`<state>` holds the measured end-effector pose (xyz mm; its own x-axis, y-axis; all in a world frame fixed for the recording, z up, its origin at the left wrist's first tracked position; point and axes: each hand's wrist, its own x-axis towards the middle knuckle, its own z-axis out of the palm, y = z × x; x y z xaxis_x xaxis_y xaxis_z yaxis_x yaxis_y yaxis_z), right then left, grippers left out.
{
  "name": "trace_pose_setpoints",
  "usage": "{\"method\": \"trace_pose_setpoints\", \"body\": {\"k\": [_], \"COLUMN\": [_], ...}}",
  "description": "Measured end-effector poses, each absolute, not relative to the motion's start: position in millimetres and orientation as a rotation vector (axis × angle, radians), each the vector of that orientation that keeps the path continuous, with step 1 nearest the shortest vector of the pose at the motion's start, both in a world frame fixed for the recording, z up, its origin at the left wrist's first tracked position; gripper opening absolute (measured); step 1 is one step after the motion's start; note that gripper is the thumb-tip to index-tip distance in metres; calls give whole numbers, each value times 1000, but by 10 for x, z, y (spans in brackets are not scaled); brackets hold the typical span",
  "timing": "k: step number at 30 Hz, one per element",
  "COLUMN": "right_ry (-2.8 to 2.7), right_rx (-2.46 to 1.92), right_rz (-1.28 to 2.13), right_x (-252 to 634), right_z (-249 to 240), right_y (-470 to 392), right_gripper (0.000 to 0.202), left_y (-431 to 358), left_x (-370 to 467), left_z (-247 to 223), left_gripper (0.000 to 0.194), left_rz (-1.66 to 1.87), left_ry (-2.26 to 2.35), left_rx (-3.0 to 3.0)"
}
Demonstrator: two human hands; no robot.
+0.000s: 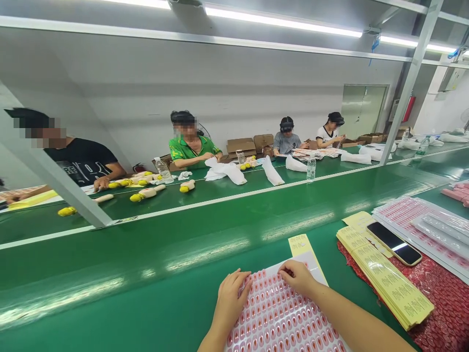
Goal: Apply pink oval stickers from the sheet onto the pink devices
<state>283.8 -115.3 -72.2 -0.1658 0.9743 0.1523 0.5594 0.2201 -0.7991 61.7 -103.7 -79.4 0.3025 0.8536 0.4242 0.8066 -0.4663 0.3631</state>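
A sheet of pink oval stickers with red centres (273, 320) lies in front of me on the green surface. My left hand (231, 296) rests on its upper left part, fingers stretched out over the top rows. Near the sheet's top edge my right hand (298, 277) is closed in a pinch, thumb and forefinger together. Whatever is between those fingertips is too small to make out. From under the sheet's top right corner a yellow label sheet (300, 243) sticks out.
To the right, yellow label strips (384, 276) lie on red bubble wrap (449, 303), beside a phone (394, 243) and another sticker sheet (399, 212). A green conveyor belt (146, 264) runs ahead. Beyond it several co-workers sit among white bags (271, 171) and water bottles (311, 168).
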Motion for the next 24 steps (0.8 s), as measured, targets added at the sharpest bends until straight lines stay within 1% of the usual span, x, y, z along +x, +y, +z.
{"method": "trace_pose_setpoints", "body": {"k": [16, 24], "right_ry": [-1820, -1823], "right_rx": [-1421, -1424], "right_rz": [799, 798], "right_x": [2857, 2860], "right_z": [-650, -639], "right_y": [-1168, -1173], "right_gripper": [14, 14], "left_y": [-1051, -1022], "left_x": [587, 557], "left_z": [-775, -777], "left_gripper": [29, 30], "left_rz": [912, 978], "left_ry": [1635, 1671], "left_rx": [2435, 2234]}}
